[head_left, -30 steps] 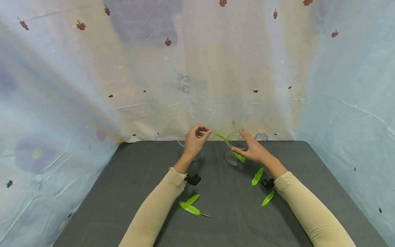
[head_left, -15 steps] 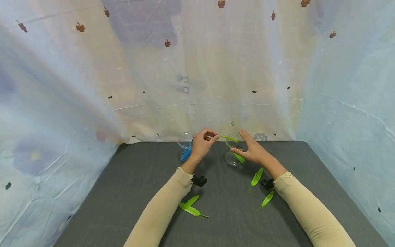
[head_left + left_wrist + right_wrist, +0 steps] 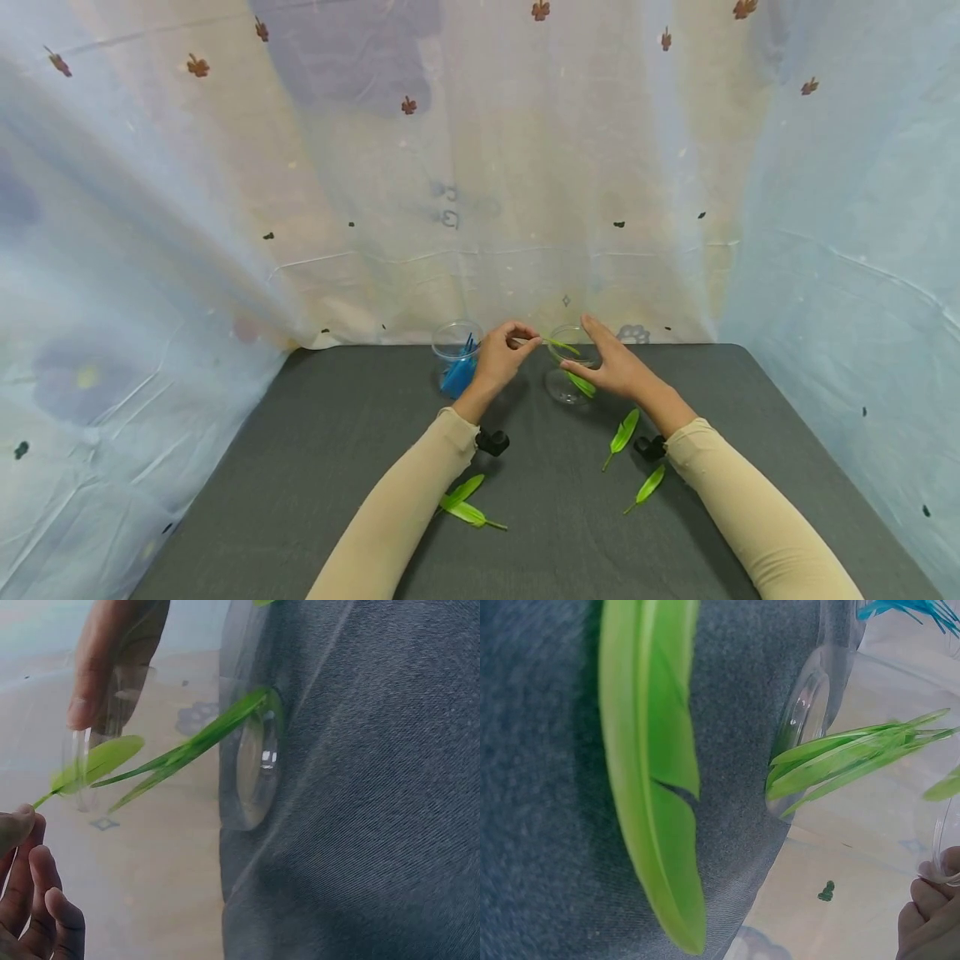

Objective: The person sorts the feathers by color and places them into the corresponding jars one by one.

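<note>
My left hand (image 3: 501, 360) pinches a green feather (image 3: 112, 754) by its quill, the feather's vane pointing into the mouth of a clear plastic cup (image 3: 561, 390). Several green feathers (image 3: 855, 761) stand slanted inside that cup, tips down at its base. Around the cup's rim, the thumb and fingers of my right hand (image 3: 617, 365) hold it steady on the table. In the left wrist view, the held feather overlaps the rim, close to the right hand's fingertip (image 3: 81, 712).
Left of the left hand stands a second clear cup (image 3: 442, 354) with blue feathers (image 3: 459, 377). Two green feathers (image 3: 467, 510) lie crossed at the front of the dark table (image 3: 555, 533). Two more, one (image 3: 622, 435) behind the other (image 3: 648, 487), lie near the right wrist.
My left hand has moved right and slightly down, carrying the feather from beside the cup to its mouth. The blue feathers have come into view behind it. The right hand has stayed in place.
</note>
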Motion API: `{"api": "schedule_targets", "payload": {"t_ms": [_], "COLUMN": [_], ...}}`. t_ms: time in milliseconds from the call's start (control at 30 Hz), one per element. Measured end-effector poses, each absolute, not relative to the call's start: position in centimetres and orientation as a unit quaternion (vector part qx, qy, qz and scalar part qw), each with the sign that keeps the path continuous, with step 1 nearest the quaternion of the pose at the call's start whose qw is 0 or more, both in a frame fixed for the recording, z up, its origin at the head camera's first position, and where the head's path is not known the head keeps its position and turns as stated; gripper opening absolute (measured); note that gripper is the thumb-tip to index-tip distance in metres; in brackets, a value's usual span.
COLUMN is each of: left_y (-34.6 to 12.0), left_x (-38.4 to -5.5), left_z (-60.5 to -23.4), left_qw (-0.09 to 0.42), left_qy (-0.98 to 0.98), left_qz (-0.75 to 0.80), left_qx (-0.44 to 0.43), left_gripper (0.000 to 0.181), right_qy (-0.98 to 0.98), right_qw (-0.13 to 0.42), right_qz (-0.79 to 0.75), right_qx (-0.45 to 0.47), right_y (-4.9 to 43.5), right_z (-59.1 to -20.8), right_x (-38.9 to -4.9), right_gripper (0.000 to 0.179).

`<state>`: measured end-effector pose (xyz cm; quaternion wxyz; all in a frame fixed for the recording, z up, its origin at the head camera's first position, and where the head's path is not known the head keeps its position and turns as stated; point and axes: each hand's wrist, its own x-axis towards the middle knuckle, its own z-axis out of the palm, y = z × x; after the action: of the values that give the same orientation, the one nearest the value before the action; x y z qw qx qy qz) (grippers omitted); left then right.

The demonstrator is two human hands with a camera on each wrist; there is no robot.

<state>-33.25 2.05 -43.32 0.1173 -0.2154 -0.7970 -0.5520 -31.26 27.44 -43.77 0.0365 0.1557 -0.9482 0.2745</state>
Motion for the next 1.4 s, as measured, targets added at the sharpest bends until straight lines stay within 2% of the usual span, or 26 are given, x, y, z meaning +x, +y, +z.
{"api": "schedule_targets", "payload": {"t_ms": [400, 1400], "left_y": [3.0, 3.0], "left_x": [-33.2, -33.1], "left_z": [-43.5, -43.5], "left_qw": [0.124, 0.083], "left_qy": [-0.809, -0.832], "left_qz": [-0.532, -0.498], "left_qx": [-0.218, -0.229], "left_gripper": [0.011, 0.017], "right_qy": [-0.947, -0.945], "right_qw": [0.041, 0.038], "right_qz": [0.275, 0.284], "right_qx": [0.159, 0.155], "right_y": [27.3, 27.2], "right_z": [-43.8, -43.7], "right_x": [-31.2, -30.9], "right_gripper": [0.116, 0.115]}}
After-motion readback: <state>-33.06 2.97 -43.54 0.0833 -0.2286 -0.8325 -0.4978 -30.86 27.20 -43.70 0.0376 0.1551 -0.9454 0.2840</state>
